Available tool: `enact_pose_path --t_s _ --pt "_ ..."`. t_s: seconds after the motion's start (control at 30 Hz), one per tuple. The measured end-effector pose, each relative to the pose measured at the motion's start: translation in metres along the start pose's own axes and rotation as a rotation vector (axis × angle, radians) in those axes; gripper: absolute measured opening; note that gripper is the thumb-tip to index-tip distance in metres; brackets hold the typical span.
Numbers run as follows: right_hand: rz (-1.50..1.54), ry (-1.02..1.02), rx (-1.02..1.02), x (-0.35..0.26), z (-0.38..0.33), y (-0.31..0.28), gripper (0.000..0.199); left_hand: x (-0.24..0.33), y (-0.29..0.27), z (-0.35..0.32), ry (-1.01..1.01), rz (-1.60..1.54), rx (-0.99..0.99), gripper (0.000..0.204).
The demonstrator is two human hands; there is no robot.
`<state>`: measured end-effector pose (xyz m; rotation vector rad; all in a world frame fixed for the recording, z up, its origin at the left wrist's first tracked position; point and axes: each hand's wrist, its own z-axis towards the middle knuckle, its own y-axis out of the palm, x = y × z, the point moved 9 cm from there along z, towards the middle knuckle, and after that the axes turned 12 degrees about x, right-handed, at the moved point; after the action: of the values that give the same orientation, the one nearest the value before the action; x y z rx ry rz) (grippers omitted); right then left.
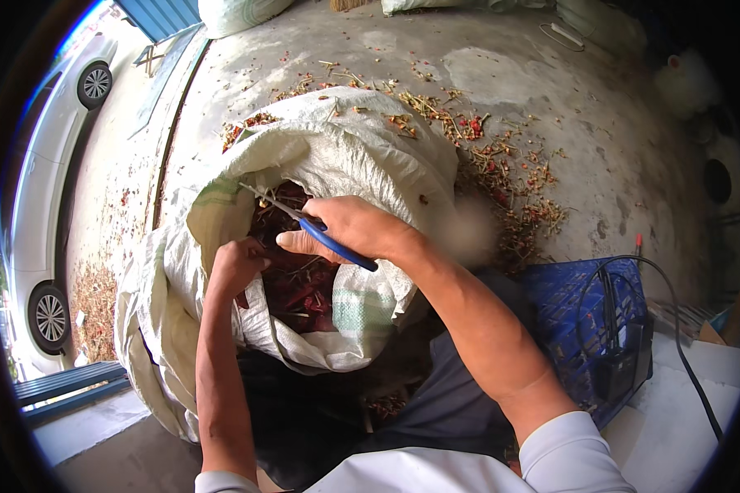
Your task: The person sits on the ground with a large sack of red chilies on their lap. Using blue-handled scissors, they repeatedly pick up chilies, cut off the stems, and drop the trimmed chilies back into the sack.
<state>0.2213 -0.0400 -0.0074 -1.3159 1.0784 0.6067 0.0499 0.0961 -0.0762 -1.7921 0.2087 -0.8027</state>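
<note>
Between my legs stands a large white woven sack (362, 148), its mouth rolled open. Dark red dried chilli peppers (302, 289) fill the inside. My right hand (355, 226) grips a pair of scissors (341, 249) with blue handles, and the blades point to the upper left across the sack's mouth. At the opening's left side, my left hand (238, 263) is closed with its fingertips pinched together. Whatever lies in that pinch is too small and shaded to make out. The scissor blades are above the left fingers, apart from them.
Cut stems and red bits (501, 181) litter the concrete floor beyond and right of the sack. A blue plastic crate (559, 300) with a black cable (674, 296) sits to my right. More white sacks (238, 16) stand at the back; a white car (45, 193) is on the left.
</note>
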Motion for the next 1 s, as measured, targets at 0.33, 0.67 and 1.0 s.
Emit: enact_pose_path --t_s 0.33,0.67,1.0 --pt "0.099 -0.022 0.045 0.006 0.006 0.017 0.068 0.014 -0.046 -0.012 -0.26 -1.009 0.09 0.014" --pt "0.086 0.009 -0.104 0.005 0.005 0.046 0.08 0.022 -0.07 -0.023 -0.196 -1.152 0.109 0.049" --pt "0.586 0.222 -0.226 -0.014 -0.007 0.069 0.075 0.029 -0.061 -0.042 -0.284 -0.908 -0.066 0.048"
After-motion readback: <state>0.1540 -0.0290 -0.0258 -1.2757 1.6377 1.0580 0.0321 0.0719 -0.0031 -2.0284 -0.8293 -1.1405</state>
